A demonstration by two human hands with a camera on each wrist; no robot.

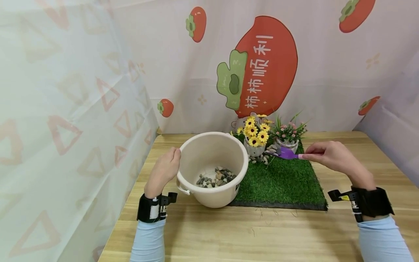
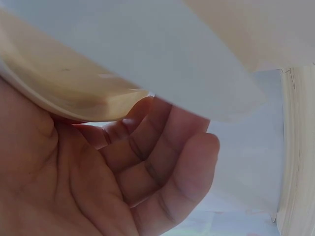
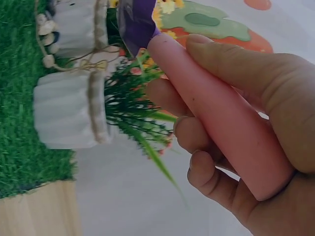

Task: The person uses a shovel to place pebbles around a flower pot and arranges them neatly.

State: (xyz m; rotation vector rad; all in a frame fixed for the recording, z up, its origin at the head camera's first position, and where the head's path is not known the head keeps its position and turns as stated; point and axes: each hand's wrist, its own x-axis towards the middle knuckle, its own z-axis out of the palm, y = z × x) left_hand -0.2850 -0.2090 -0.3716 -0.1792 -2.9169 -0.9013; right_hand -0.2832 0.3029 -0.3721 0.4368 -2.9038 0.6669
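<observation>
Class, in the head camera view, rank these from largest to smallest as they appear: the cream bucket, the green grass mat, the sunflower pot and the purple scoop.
1. Green grass mat, the widest.
2. Cream bucket, close behind and nearer the camera, so this order is unsure.
3. Sunflower pot with its blooms.
4. Purple scoop, held in the right hand.

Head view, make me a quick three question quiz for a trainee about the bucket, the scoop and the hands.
1. True or false: the left hand grips the rim of the bucket.
2. What lies in the bucket's bottom? A) pebbles B) water C) soil
3. Fill in: the right hand holds a pink-handled scoop with a ____ blade, over the grass mat.

Key: 1 true; 2 A, the pebbles; 3 purple.
</observation>
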